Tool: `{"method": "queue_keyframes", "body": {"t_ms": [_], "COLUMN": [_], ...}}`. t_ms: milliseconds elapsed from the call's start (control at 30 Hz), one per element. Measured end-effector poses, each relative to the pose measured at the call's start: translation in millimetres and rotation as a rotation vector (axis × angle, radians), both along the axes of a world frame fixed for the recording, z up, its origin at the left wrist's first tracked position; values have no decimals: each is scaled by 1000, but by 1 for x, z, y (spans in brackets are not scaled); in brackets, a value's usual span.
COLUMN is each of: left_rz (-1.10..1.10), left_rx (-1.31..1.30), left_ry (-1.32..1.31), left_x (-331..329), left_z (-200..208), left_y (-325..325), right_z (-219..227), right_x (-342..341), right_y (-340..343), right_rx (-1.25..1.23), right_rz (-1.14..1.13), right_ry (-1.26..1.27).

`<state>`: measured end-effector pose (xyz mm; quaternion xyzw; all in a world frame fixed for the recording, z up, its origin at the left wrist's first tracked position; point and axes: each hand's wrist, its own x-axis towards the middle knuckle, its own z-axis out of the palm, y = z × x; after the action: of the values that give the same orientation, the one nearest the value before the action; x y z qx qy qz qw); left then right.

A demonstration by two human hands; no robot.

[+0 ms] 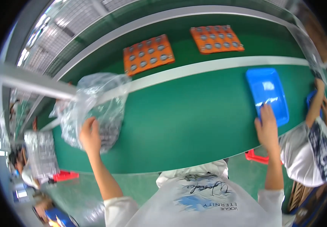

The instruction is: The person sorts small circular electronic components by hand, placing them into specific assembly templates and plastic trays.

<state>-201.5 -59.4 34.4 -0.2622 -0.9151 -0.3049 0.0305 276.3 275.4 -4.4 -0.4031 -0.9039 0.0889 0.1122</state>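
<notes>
At the left of the green work surface, my left hand (90, 137) is at the near side of a clear plastic bag (112, 104). Its fingers are bent and look closed on the thin film. Dark, small contents show through the lower part of the bag, too blurred to name. Over on the right, my right hand (267, 128) reaches over the near left edge of a blue plastic tray (282, 104). Its fingertips are together inside the tray, with something small and dark at them that I cannot make out. A shiny pale patch shows on the tray's floor.
Beyond a pale rail (209, 68), two orange trays, one at left (145, 55) and one at right (212, 41), hold rows of round metallic parts. A post (38, 83) juts in at left near a wrapped silvery stack (42, 153). A co-worker's arm (315, 104) is at far right.
</notes>
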Motion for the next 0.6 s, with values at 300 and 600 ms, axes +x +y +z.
{"method": "queue_keyframes", "body": {"t_ms": [300,600], "left_rz": [-116,-387], "left_rx": [-506,475], "left_ry": [-90,-103], "left_x": [-3,16], "left_z": [36,101], "left_y": [8,-97], "right_z": [51,52], "right_x": [-100,-292], "right_y": [-69,-125], "right_rx": [-100,-340], "right_rz": [798,1349], "right_ry": [-164,424]}}
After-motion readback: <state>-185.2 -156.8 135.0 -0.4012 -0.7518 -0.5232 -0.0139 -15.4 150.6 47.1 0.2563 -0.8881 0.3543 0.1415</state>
